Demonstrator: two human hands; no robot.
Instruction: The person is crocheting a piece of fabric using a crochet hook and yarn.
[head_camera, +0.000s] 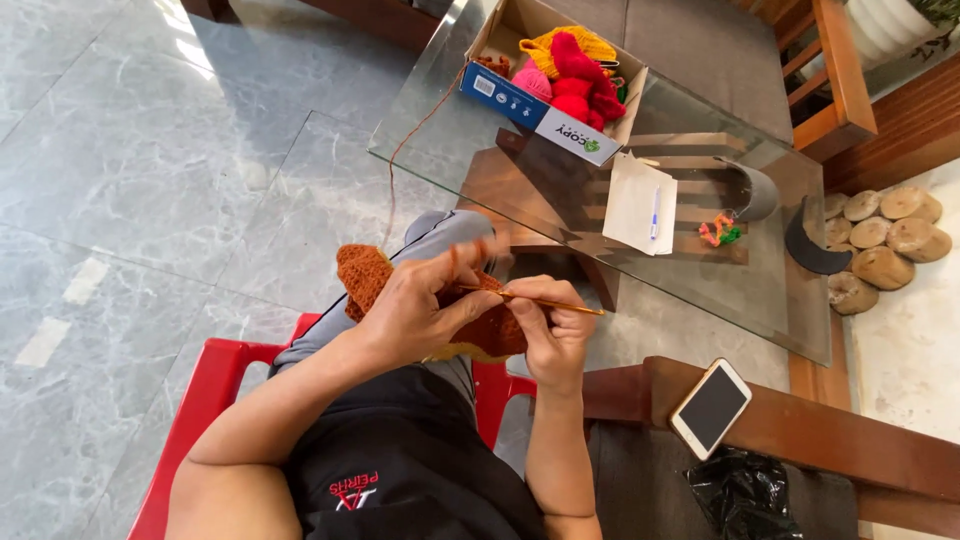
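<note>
Both hands' fingers clenched: left (415, 310) around orange crochet piece (375, 280), right (555, 325) pinching hook (560, 306).

**Glass surface and what lies on it**

The glass surface (440, 150) sits on a dark wooden base above a grey marble floor (120, 180). At its far end stands an open cardboard box (545, 115) filled with yarn balls (575, 70) in yellow, pink and red. Nearer the middle lies a white paper (630, 200) with a pen (655, 212) on top. Beside it sits a small bright yarn scrap (720, 232), close to a grey cup (755, 190) lying tipped. A phone (710, 408) rests on a wooden armrest (800, 425).
</note>
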